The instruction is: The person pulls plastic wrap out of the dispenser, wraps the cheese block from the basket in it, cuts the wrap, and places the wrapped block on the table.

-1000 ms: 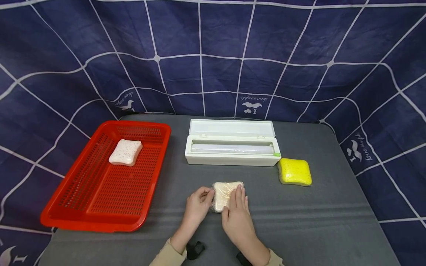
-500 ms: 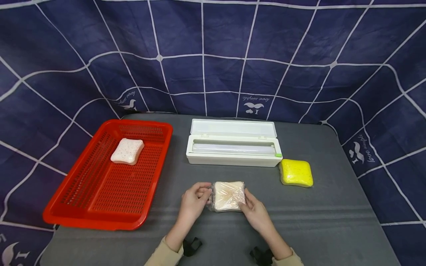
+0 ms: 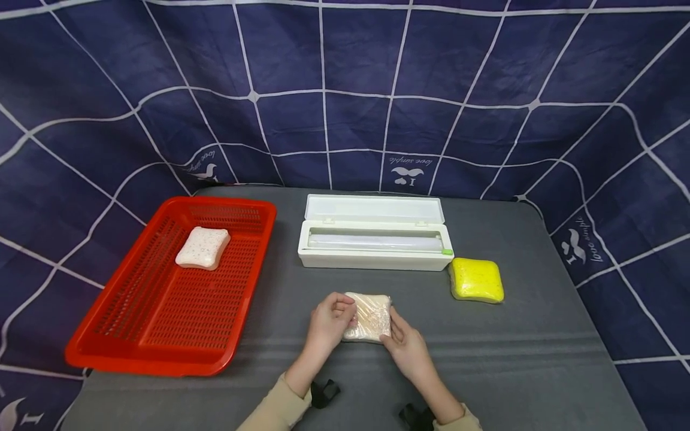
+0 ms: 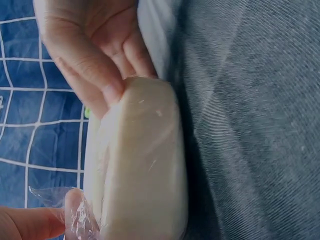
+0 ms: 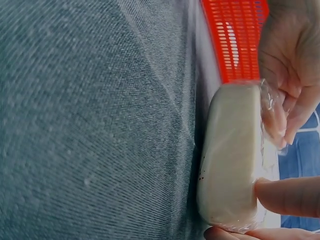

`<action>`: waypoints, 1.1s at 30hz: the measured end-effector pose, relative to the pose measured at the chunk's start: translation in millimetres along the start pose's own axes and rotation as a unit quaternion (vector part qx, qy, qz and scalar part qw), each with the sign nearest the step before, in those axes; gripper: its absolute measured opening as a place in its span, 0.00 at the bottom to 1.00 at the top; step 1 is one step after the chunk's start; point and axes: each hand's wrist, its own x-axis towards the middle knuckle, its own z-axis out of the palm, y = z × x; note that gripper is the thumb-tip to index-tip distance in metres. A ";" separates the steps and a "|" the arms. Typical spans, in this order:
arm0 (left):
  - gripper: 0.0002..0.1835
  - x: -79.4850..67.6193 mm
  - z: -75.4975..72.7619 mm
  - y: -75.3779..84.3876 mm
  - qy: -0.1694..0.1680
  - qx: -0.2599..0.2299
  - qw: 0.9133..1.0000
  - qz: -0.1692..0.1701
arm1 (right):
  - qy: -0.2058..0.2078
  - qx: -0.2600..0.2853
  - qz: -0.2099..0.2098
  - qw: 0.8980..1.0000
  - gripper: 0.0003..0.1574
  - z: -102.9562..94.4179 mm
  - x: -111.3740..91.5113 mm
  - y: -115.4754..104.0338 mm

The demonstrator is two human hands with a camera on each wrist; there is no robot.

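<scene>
A cream, sponge-like block (image 3: 372, 317) in clear cling film lies on the grey table in front of me. My left hand (image 3: 332, 320) pinches a loose flap of cling film (image 4: 82, 220) over the block's left side; in the right wrist view the film is bunched between thumb and finger. My right hand (image 3: 406, 347) holds the block's right edge, thumb (image 5: 285, 195) on one side and fingers below. The block's underside is hidden. Beyond it stands a white cling film dispenser (image 3: 372, 261), lid up, its roll showing.
A red slotted basket (image 3: 162, 362) on the left holds a white speckled block (image 3: 202, 248). On the right, close to the dispenser's corner, sits a yellow block (image 3: 477, 280). A blue checked cloth (image 3: 356, 120) rises behind and beside the grey table (image 3: 539, 359).
My right hand went from lying flat on the block to gripping its right edge. My left hand has moved right with the film, from beside the block to over its left side.
</scene>
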 end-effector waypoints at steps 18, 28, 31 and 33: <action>0.23 -62.0 39.4 -7.1 -0.058 0.211 0.952 0.212 | 0.043 -0.062 -0.015 0.997 0.40 9.4 -1.8 1.3; 0.26 -65.1 40.9 -11.4 -0.075 0.254 0.937 0.227 | 0.041 -0.059 -0.018 0.997 0.40 8.9 -3.7 0.8; 0.22 -58.2 33.8 -9.4 -0.037 0.263 0.932 0.246 | 0.043 -0.069 -0.033 0.996 0.40 9.2 -3.2 1.7; 0.17 -50.8 26.6 -7.3 0.004 0.250 0.934 0.254 | 0.043 -0.075 -0.039 0.995 0.40 9.0 -2.5 2.4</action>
